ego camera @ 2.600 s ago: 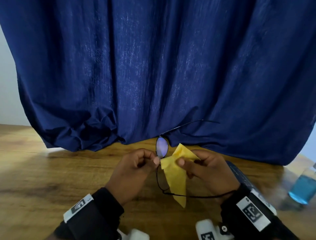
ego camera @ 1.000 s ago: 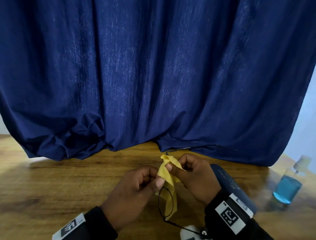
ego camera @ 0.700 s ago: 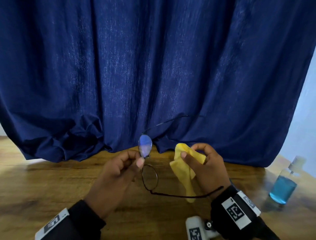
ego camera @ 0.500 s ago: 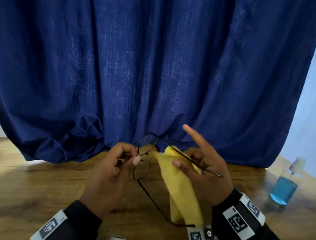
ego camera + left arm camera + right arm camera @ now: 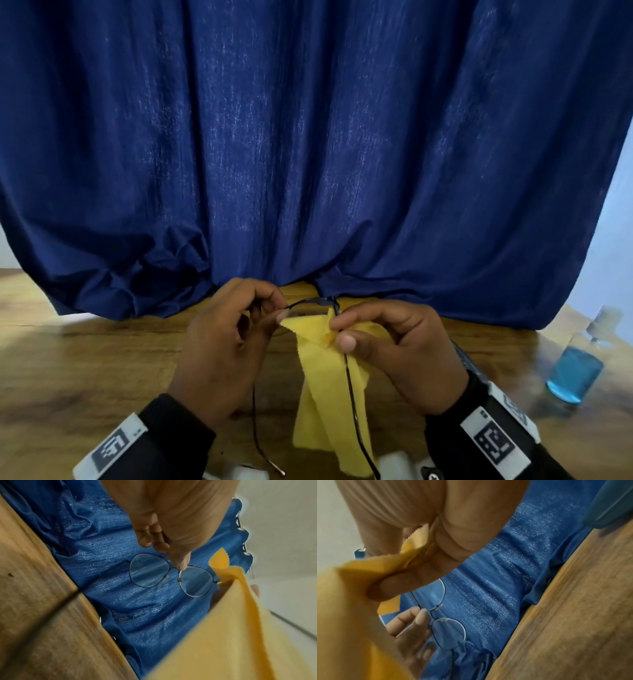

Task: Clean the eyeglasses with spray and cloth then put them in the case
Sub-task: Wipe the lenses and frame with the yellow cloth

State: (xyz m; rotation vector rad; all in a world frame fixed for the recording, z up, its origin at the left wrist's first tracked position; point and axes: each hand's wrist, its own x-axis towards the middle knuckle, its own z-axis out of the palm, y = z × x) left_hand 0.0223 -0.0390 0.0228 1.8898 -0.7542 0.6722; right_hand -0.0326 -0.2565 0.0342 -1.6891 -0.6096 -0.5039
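Observation:
Thin black-rimmed eyeglasses [image 5: 315,301] hang in the air over the wooden table [image 5: 85,377], temples pointing back toward me. My left hand [image 5: 279,310] pinches the frame near the bridge, and the left wrist view shows both lenses [image 5: 148,572] below its fingertips. My right hand [image 5: 339,334] pinches a yellow cloth [image 5: 329,394] against the frame's right end, with the thumb [image 5: 388,588] pressed into the fabric. The rest of the cloth hangs down. A dark blue case [image 5: 460,354] lies mostly hidden under my right wrist. The spray bottle [image 5: 575,370] of blue liquid stands on the table at right.
A dark blue curtain [image 5: 308,154] hangs right behind my hands and bunches on the table's far side. A pale wall [image 5: 616,205] shows at the right edge. Bare wood lies to the left of my hands.
The glasses turned so their temples point toward me. My right hand, which had a finger stretched out and the cloth draped on it, now pinches the cloth onto the frame's end.

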